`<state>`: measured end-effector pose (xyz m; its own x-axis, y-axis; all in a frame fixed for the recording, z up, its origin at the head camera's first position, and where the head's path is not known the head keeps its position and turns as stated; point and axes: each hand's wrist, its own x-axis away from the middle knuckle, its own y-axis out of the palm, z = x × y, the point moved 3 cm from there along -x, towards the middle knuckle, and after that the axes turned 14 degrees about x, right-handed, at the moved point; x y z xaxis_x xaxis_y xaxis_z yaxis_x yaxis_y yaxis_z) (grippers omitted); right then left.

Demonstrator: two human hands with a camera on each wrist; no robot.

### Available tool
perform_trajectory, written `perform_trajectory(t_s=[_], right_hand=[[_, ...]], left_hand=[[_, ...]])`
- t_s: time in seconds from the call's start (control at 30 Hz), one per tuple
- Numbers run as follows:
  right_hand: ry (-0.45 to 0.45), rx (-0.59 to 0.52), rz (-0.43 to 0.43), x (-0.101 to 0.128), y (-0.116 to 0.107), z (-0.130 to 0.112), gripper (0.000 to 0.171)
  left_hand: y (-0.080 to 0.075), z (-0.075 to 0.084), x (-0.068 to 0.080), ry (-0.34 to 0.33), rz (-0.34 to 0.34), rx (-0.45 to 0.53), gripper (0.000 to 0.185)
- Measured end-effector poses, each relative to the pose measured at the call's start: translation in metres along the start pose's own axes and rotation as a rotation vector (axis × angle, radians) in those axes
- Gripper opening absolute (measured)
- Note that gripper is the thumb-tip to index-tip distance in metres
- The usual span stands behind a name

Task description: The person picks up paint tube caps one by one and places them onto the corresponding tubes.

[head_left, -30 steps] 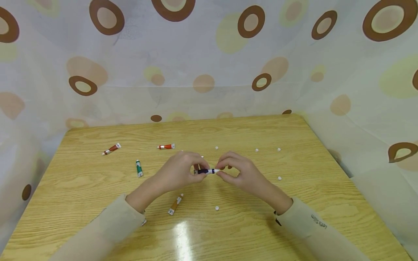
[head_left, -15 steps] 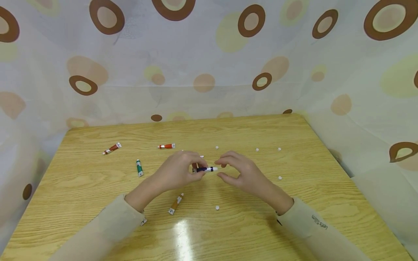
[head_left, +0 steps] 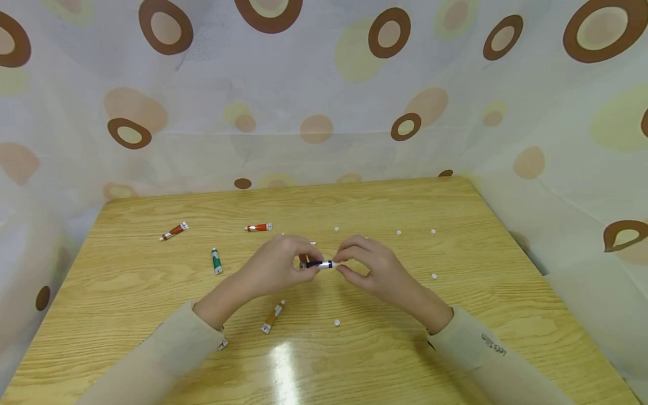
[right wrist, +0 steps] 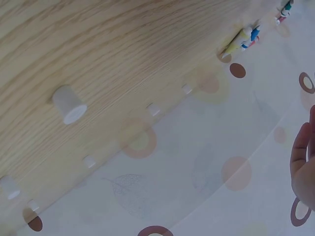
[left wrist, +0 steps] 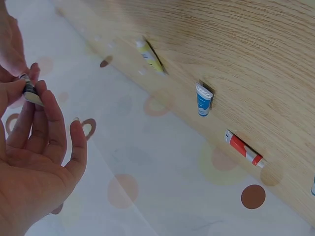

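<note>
Tube in hand: a small dark purple paint tube [head_left: 320, 264] with a white end, held level just above the table [head_left: 455, 214], near its middle.
Left hand [head_left: 277, 266]: fingers curled round the tube's left end, at 9 o'clock of the tube; the left wrist view shows that end pinched between thumb and fingers [left wrist: 37, 105].
Right hand [head_left: 373, 269]: thumb and forefinger pinch the white end at 3 o'clock of the tube; in the right wrist view only a fingertip edge [right wrist: 302, 162] shows.
Close by, 12 o'clock: a red tube [head_left: 258, 227] lies flat beyond the left hand, and a white cap [head_left: 336, 229] sits beyond the tube in hand.
Close by, 6 to 7 o'clock: an orange tube [head_left: 272, 316] lies slanted beneath the left wrist; a second white cap [head_left: 336, 323] sits between the forearms.
To 9 o'clock: a green tube [head_left: 216, 261], well apart from the left hand; farther off at 10 o'clock, a brown-red tube [head_left: 174, 230].
To 2 and 3 o'clock: three more white caps, two far ones [head_left: 398, 232] [head_left: 432, 231] and one beside the right hand [head_left: 433, 276].
In the way: the hands cover both ends of the held tube and part of something pale [head_left: 313, 243] lying just behind the left fingers.
Surround: a spotted curtain [head_left: 324, 84] stands behind and to the sides of the table.
</note>
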<state>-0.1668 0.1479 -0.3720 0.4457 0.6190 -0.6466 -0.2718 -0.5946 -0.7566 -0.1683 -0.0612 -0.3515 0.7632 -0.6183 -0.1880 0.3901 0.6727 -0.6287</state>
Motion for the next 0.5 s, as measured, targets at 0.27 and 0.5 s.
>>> perform_trajectory(t_s=[0.27,0.5], right_hand=[[0.018,-0.005,-0.004,0.0005,0.0020,0.0009,0.014],[0.027,0.018,-0.015,0.0012,-0.0002,0.0003,0.020]], left_hand=[[0.0005,0.0014,0.0002,0.011,-0.009,-0.004,0.008],[0.0008,0.0003,-0.0001,-0.006,-0.017,-0.004,0.008]])
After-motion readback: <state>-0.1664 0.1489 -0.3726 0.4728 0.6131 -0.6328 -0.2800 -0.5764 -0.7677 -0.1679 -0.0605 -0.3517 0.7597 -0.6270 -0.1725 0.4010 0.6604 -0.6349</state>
